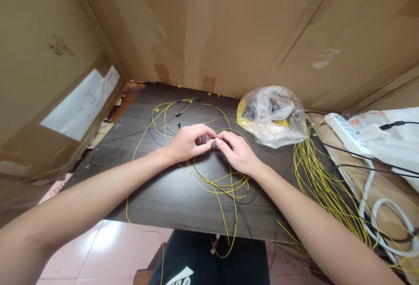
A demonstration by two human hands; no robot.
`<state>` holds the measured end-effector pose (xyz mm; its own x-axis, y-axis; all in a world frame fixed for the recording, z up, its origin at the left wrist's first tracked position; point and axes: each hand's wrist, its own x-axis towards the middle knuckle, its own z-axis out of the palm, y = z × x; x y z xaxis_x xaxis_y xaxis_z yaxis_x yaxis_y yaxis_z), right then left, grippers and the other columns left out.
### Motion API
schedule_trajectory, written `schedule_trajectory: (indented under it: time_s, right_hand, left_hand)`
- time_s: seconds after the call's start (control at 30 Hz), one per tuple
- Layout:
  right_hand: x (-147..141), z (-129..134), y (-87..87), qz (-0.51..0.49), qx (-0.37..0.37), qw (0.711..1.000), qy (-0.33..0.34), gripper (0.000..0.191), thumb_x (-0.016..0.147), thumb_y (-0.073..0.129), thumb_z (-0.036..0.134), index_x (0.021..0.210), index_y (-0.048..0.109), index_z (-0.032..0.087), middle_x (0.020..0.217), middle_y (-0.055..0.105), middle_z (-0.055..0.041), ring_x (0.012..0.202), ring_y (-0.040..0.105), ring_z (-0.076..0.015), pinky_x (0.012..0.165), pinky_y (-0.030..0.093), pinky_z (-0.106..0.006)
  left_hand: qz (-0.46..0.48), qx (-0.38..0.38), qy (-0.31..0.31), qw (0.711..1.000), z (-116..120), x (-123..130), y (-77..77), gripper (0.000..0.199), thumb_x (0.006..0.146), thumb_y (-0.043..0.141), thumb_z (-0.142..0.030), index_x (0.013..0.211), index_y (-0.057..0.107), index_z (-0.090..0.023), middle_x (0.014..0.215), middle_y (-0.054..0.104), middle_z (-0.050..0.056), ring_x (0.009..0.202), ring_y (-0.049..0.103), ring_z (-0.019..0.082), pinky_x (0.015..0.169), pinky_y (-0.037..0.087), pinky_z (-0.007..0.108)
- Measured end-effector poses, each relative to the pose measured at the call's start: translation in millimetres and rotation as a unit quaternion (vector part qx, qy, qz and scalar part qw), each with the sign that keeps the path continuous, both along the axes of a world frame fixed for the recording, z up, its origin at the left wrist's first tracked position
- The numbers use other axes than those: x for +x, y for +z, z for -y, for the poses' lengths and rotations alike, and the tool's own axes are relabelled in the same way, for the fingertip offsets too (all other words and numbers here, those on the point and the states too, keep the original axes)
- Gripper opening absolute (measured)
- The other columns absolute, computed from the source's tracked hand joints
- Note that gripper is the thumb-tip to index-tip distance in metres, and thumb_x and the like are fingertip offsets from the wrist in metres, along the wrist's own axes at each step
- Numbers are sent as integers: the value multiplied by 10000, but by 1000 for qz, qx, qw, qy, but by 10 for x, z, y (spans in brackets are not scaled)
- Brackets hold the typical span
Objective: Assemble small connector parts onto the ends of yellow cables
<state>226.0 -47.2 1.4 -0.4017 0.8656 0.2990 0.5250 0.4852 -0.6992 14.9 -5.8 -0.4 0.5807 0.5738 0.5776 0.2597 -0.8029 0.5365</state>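
Note:
Over the middle of the dark table, my left hand [191, 142] and my right hand [236, 150] meet at the fingertips. Both pinch a small yellow piece [216, 139] between them; its details are too small to tell. Thin yellow and black wires [225, 185] lie in loose loops under and around my hands, and some hang over the table's front edge. Small black connectors [178, 115] on wire ends lie behind my left hand.
On the dark table [157, 206], a clear plastic bag [273, 117] stands at the back right. Right of it are a bundle of yellow wires [322, 189], a white power strip [347, 134] and a white cable [369, 189]. Cardboard walls [203, 27] enclose the back and left.

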Motion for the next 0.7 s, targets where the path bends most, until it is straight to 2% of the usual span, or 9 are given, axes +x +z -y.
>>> schedule_trajectory:
  time_s: [0.33, 0.53, 0.7]
  right_hand:
    - [0, -16, -8, 20, 13, 1000, 6, 344, 1066, 367, 330, 790, 537, 216, 782, 624, -35, 778, 548, -197, 764, 413, -343]
    - [-6, 4, -17, -3, -8, 1000, -3, 162, 1034, 462, 324, 980, 572, 218, 898, 662, -39, 836, 590, -199, 788, 437, -339]
    - [-7, 7, -17, 2, -6, 1000, -4, 147, 1025, 474, 303, 984, 585, 216, 896, 661, -37, 837, 588, -197, 785, 433, -334]
  left_hand:
    - [-2, 5, -1, 1000, 12, 1, 10, 104, 939, 635, -204, 992, 706, -151, 851, 718, 24, 636, 618, 91, 634, 527, 209]
    - [-11, -14, 13, 1000, 12, 3, 2, 105, 908, 642, -223, 966, 705, -161, 822, 706, 12, 624, 607, 95, 635, 527, 216]
    - [-10, -9, 7, 1000, 3, -1, -9, 104, 919, 649, -222, 974, 711, -158, 789, 695, 3, 616, 604, 92, 624, 515, 206]
